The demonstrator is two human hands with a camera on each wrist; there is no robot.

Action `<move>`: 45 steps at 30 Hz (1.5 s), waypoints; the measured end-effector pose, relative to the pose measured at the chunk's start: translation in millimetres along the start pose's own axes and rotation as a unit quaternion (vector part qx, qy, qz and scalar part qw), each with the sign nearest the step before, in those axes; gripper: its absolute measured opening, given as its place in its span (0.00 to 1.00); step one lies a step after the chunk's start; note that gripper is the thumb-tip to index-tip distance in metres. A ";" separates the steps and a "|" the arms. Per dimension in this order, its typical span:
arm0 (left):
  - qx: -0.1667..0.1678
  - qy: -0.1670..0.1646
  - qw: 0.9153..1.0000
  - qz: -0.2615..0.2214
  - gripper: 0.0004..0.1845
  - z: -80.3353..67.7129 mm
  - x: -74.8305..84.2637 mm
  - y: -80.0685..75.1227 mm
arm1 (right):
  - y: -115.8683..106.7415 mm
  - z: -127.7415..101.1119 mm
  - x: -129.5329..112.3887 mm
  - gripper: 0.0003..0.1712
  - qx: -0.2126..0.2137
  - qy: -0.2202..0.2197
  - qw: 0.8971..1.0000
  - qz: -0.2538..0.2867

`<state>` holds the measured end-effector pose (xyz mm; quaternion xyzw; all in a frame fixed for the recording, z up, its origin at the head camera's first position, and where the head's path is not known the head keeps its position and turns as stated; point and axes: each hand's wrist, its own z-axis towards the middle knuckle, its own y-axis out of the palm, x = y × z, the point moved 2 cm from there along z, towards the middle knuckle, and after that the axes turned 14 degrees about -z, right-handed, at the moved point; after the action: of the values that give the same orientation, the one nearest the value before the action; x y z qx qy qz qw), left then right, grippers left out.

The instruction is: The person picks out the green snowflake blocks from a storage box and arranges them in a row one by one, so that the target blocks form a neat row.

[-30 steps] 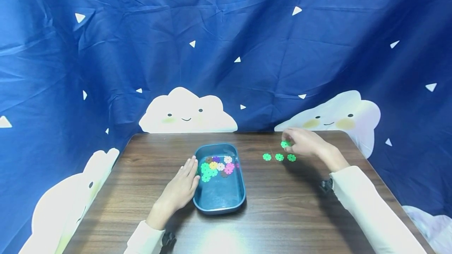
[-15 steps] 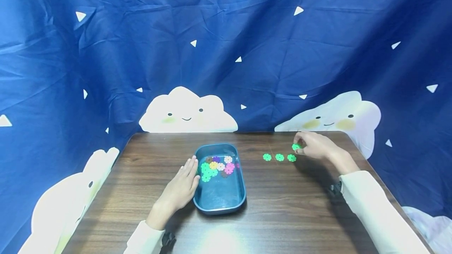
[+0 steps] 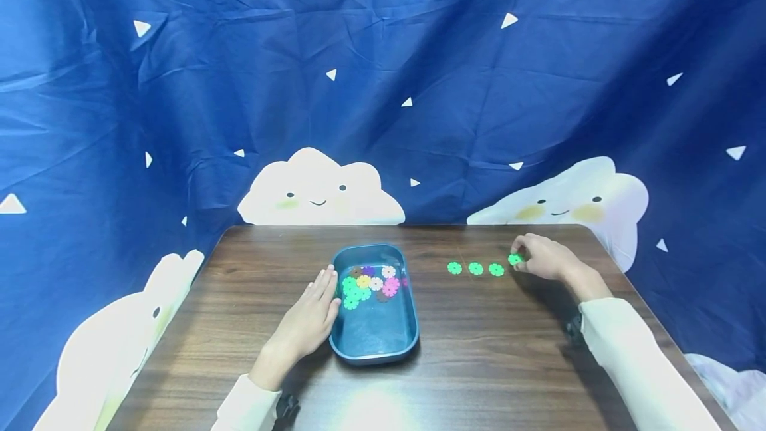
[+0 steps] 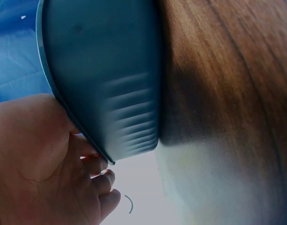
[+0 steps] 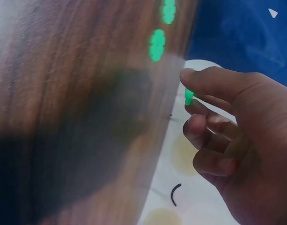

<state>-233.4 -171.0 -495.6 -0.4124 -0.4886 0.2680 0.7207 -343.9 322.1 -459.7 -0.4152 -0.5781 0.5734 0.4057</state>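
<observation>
Green snowflake disc point(image 3: 514, 259) sat pinched in my right hand point(image 3: 541, 259), extending the row point(image 3: 475, 269); left hand point(image 3: 308, 321), fingers flat, steadied the tray point(image 3: 374, 341).

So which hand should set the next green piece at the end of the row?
Probably the right hand: it already pinches a green piece just past the row of three green pieces. The left hand rests flat against the blue tray, away from the row.

smooth plastic tray point(image 3: 374, 344) — wood-grain table point(image 3: 479, 351), creased cloth backdrop point(image 3: 383, 85).
</observation>
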 end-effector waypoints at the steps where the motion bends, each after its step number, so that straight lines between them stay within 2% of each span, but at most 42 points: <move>1: -0.002 -0.001 1.000 0.002 0.31 0.0 0.1 -0.3 | 1.8 -0.4 1.0 0.17 -0.001 0.001 1.000 0.000; 9: -0.004 0.001 1.000 -0.002 0.30 -0.4 0.5 -1.5 | 20.0 -0.1 7.2 0.15 -0.016 0.006 1.000 0.005; 22: -0.006 0.001 1.000 0.000 0.30 -0.6 1.6 -1.4 | 41.4 -0.2 14.5 0.18 -0.017 0.030 0.999 0.011; 39: -0.002 -0.001 1.000 0.006 0.30 -0.3 0.4 -0.6 | 41.7 -0.2 14.4 0.15 -0.013 0.031 0.999 0.013; 45: -0.006 -0.002 1.000 0.005 0.30 -0.2 1.8 -1.9 | 27.5 2.4 10.5 0.13 -0.001 0.032 0.999 0.026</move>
<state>-232.5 -170.7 -493.2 -0.4184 -0.4895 0.2701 0.7158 -349.2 331.2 -487.3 -0.4487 -0.5540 0.5700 0.4085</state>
